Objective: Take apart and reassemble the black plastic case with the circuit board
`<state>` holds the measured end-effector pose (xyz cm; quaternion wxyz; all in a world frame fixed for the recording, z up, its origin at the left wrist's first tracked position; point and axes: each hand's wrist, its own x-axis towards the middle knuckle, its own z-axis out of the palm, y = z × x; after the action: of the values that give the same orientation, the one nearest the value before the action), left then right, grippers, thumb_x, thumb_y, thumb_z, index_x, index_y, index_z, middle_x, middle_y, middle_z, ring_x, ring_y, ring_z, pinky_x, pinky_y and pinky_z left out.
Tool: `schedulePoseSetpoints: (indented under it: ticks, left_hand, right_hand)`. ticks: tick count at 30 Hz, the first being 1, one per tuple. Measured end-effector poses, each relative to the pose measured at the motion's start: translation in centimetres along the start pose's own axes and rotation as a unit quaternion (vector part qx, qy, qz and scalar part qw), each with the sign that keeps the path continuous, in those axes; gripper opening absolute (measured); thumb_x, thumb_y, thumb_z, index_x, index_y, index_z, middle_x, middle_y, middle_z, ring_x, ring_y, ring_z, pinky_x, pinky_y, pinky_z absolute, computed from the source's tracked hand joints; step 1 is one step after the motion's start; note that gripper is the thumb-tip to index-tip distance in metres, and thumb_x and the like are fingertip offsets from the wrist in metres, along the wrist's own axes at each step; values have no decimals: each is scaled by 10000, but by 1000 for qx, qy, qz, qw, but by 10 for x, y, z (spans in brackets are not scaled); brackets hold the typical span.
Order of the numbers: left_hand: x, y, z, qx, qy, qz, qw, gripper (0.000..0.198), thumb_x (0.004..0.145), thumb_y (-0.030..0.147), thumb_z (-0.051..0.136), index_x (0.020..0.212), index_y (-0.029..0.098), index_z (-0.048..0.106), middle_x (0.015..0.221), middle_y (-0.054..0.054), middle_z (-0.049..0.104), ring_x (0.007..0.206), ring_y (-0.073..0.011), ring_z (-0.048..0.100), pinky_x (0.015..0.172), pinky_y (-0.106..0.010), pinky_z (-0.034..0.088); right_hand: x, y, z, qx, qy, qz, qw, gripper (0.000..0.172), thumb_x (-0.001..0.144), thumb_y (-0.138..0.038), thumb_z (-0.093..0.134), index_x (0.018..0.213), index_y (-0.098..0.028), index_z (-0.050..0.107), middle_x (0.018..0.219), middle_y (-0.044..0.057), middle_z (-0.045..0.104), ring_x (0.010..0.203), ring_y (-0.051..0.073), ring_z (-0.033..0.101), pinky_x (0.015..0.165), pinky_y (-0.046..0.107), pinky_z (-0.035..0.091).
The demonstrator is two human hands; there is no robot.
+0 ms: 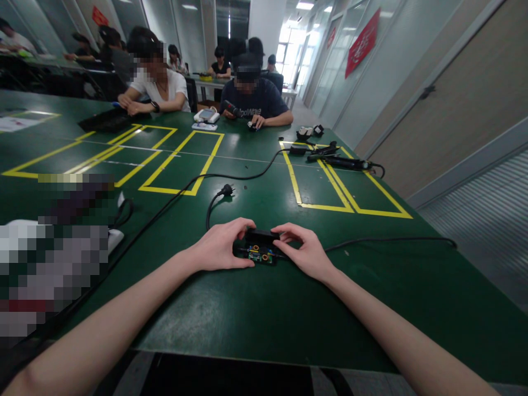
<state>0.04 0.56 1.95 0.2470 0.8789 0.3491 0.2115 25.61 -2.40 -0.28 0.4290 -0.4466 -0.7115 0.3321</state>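
Between my two hands, at the front of the green table, is an opened power adapter. Its circuit board [259, 254] shows green, with ring-shaped coils on it. The black casing piece [262, 237] stands behind the board, tilted up. My left hand [225, 245] grips the adapter's left end, thumb at the near edge and fingers at the far side. My right hand [303, 247] pinches the right end of the black casing piece between thumb and fingers. A black cord with a plug [225, 190] lies beyond my left hand. Another cord [391, 240] runs off to the right.
Yellow tape rectangles [328, 208] mark the green table [412, 297]. A long black cable [231, 176] crosses it to a black tool [344, 163] at the far right. Two people sit opposite, one beside a black tray [103, 121]. Blurred items lie at the left.
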Motion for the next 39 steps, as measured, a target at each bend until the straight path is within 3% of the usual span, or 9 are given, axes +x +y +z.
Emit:
schedulePoseSetpoints:
  ticks: [5, 17, 22, 27, 39]
  left_hand:
    - [0, 0, 0, 7, -2, 5, 1000, 579, 697, 369, 861, 1174, 217, 570, 942, 7, 639, 777, -182, 625, 675, -282, 450]
    - [-2, -3, 3, 12, 12, 54, 998, 326, 733, 318, 829, 932, 200, 598, 833, 35, 592, 709, -137, 582, 635, -239, 414]
    - [-2, -3, 3, 3, 24, 78, 997, 307, 745, 295, 809, 953, 201, 605, 1045, -32, 648, 873, -180, 646, 748, -276, 493]
    - [-2, -5, 5, -1, 23, 88, 996, 296, 766, 288, 786, 986, 206, 606, 943, -12, 672, 835, -184, 656, 736, -277, 492]
    - [-1, -5, 6, 5, 24, 91, 996, 285, 792, 295, 774, 1030, 204, 647, 948, -29, 687, 862, -199, 657, 755, -296, 495]
  right_hand:
    - [0, 0, -1, 7, -9, -22, 1000, 153, 860, -253, 719, 1007, -216, 741, 924, 43, 748, 765, 173, 704, 729, 321, 628]
    - [-1, -7, -8, -49, -111, -141, 983, 150, 859, -216, 731, 997, -209, 672, 1045, 78, 658, 893, 194, 645, 817, 356, 566]
    - [-1, -5, -8, -82, -133, -144, 977, 262, 798, -200, 772, 1010, -219, 617, 1054, 70, 658, 905, 204, 645, 774, 333, 539]
    - [-1, -4, -8, -115, -138, -161, 971, 284, 802, -202, 772, 1025, -231, 598, 1043, 69, 680, 938, 221, 655, 814, 354, 538]
    - [-1, -2, -11, -161, -143, -207, 954, 325, 818, -278, 836, 1039, -222, 603, 1093, 93, 707, 976, 239, 681, 838, 386, 548]
